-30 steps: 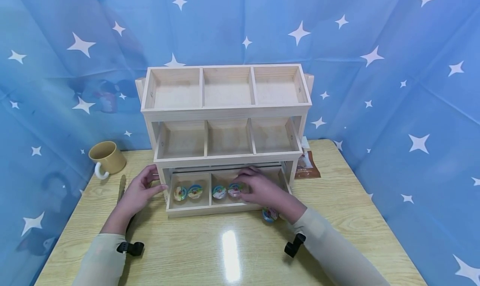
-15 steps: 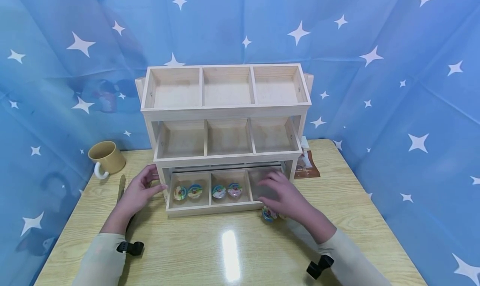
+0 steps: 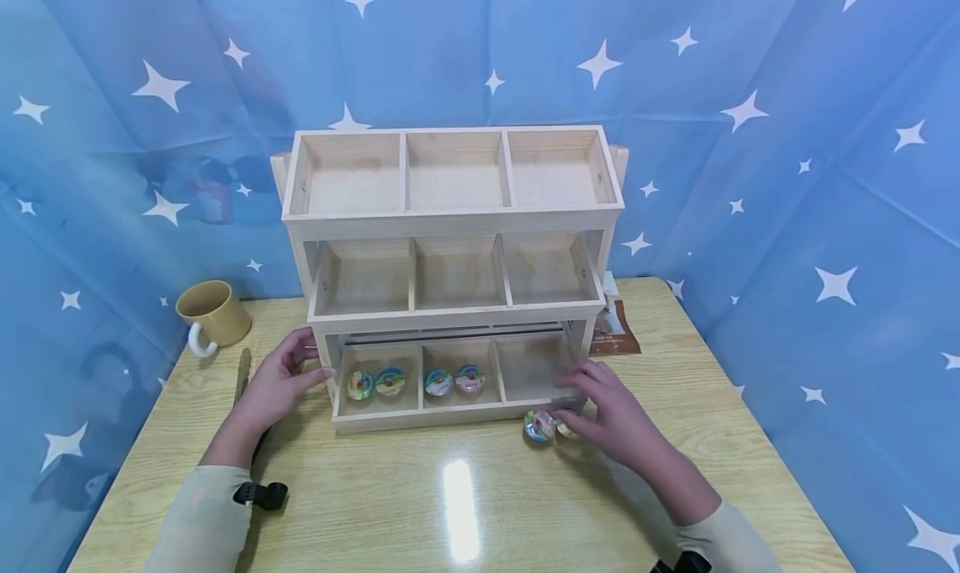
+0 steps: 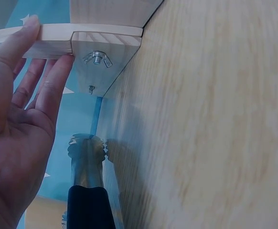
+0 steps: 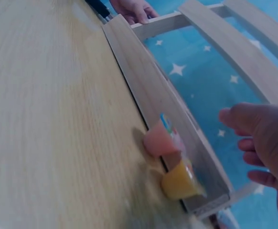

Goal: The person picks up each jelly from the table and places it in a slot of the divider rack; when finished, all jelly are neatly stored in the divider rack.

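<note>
A blue curtain (image 3: pixel 480 47) printed with white stars fills the top and both sides of the head view. Below it, a wood-grain table (image 3: pixel 360 506) spreads across the bottom. At the frame's centre stands a three-tier wooden rack (image 3: pixel 453 225), each tier split into three compartments.

Left of centre, the left hand (image 3: pixel 273 385) grips the rack's side upright, thumb on one face and fingers on the other. Right of centre and low, the right hand (image 3: pixel 611 410) hovers by the bottom tier's near corner, fingers loosely bent, thumb apart, holding nothing.

A tan mug (image 3: pixel 217 314) with a white handle sits at the left edge of the table; a brown packet (image 3: pixel 611 335) lies partly behind the rack, at centre right. A black-handled metal utensil (image 4: pixel 86 162) with serrated edges lies beside the left hand.

Four jelly cups (image 3: pixel 390 382) sit lower centre, two in the bottom tier's left compartment, two in its middle one. On the table before that tier's right end stand a pink jelly cup (image 5: pixel 159 139) and a yellow jelly cup (image 5: pixel 179 181), side by side under the right hand.
</note>
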The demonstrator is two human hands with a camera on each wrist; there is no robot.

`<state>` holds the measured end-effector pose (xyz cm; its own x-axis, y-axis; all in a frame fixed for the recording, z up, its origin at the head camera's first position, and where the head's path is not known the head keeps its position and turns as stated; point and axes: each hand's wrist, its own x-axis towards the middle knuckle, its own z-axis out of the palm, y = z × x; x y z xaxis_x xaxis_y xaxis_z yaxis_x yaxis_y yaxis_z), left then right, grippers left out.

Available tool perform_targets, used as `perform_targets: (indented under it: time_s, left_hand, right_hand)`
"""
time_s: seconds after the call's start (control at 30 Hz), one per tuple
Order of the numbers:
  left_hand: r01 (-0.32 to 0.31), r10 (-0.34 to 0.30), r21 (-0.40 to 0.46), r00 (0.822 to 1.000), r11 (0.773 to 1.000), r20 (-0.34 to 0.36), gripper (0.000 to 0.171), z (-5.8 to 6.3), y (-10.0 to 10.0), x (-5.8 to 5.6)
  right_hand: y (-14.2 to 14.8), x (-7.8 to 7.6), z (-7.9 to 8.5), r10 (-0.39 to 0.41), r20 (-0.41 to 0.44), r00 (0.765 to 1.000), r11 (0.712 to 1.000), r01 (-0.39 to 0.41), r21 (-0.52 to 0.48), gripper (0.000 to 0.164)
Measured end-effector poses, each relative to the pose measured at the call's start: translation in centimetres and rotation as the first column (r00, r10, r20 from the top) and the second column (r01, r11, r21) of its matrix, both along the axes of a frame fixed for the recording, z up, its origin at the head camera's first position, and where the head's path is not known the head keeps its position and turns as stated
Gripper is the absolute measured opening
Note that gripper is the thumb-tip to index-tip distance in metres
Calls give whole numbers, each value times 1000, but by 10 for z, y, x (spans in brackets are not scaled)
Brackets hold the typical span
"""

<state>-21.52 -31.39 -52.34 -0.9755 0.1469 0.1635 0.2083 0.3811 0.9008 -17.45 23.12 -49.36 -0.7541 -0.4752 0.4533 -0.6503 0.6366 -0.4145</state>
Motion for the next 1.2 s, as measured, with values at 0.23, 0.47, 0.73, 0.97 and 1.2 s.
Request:
perform_targets:
  time_s: [0.23, 0.47, 0.73, 0.97, 1.2]
  left_hand:
    - [-7, 7, -9, 1000, 1000, 6, 68, -1, 0, 0]
    - [6, -6, 0, 1000, 1000, 10, 68, 1, 0, 1]
    - [8, -8, 10, 1000, 1000, 13, 67, 0, 0, 1]
    - [11, -11, 18, 1000, 1000, -5, 66, -2, 0, 0]
    - [16, -15, 22, 1000, 1000, -13, 65, -3, 0, -1]
  right_hand:
    - [13, 10, -5, -53, 22, 998, 998, 52, 34, 35]
    - [18, 18, -15, -99, 60, 993, 994, 95, 56, 37]
    - [19, 23, -26, -130, 28, 991, 983, 126, 131, 45]
    - [18, 24, -31, -171, 13, 985, 971, 167, 173, 50]
    - [11, 26, -33, -246, 89, 965, 952, 224, 207, 51]
